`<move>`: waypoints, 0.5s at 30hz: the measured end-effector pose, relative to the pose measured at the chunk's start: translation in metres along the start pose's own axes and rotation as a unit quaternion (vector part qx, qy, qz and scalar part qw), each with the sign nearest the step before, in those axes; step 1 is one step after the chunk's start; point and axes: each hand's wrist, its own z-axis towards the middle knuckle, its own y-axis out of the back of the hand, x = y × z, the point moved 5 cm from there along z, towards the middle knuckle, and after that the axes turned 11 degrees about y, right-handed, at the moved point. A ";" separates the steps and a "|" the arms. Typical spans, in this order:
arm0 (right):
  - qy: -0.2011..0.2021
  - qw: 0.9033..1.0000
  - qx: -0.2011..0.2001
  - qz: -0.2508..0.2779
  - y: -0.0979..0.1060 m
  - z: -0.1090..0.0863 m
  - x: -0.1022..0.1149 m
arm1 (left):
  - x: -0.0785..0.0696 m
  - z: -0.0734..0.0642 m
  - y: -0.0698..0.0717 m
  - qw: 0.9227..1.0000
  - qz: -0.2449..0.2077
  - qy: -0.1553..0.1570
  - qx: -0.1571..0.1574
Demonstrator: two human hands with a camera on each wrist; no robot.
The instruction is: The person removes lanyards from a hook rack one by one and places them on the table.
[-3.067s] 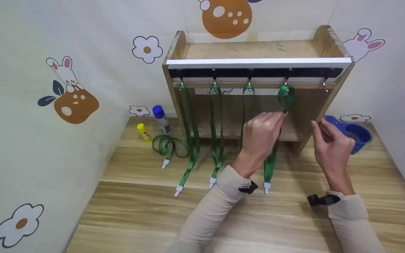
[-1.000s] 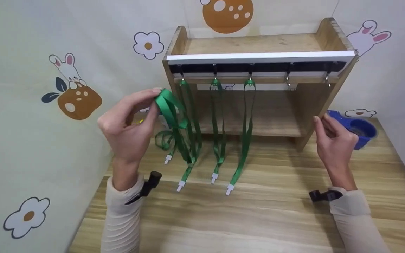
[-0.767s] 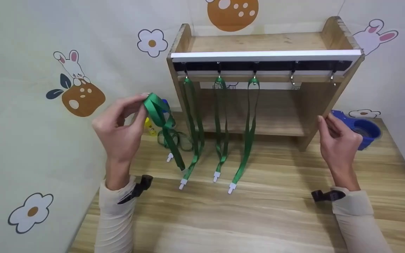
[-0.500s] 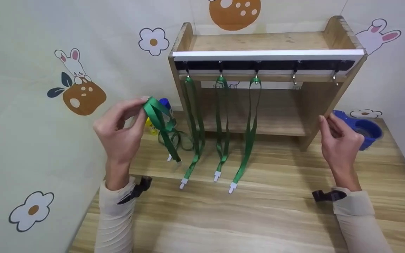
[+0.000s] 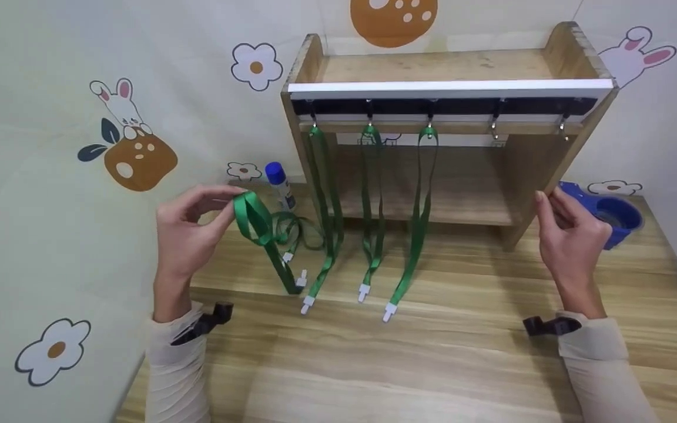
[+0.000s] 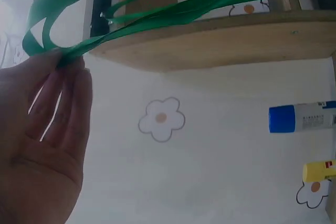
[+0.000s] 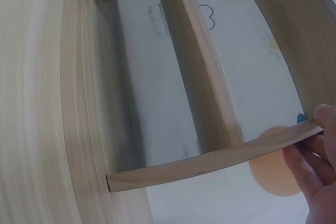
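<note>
My left hand (image 5: 185, 235) pinches a green lanyard (image 5: 282, 267) near its top loop, left of a wooden rack (image 5: 529, 182). The lanyard slants down to the table, its white clip (image 5: 301, 279) low beside the first hanging lanyard (image 5: 329, 235). Two more green lanyards hang to the right, the second lanyard (image 5: 365, 235) and the third lanyard (image 5: 418, 235). The fourth hook (image 5: 495, 129) and fifth hook (image 5: 563, 129) are bare. My right hand (image 5: 573, 235) grips the front edge of the rack's right side panel (image 7: 210, 162), as the right wrist view shows.
Another green lanyard (image 5: 321, 247) lies coiled on the table (image 5: 432, 364) behind the held one. A blue-capped glue stick (image 5: 280, 185) stands behind it; a yellow stick (image 6: 319, 171) shows in the left wrist view. Right of the rack sits a blue object with a round opening (image 5: 617, 217).
The fourth lanyard has come off its hook in my left hand and moved left, then lowered toward the table. My right hand has kept its grip on the rack.
</note>
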 end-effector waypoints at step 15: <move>0.008 1.000 -0.010 0.015 0.000 -0.001 -0.005 | 0.059 -0.014 0.024 0.953 0.208 0.172 0.140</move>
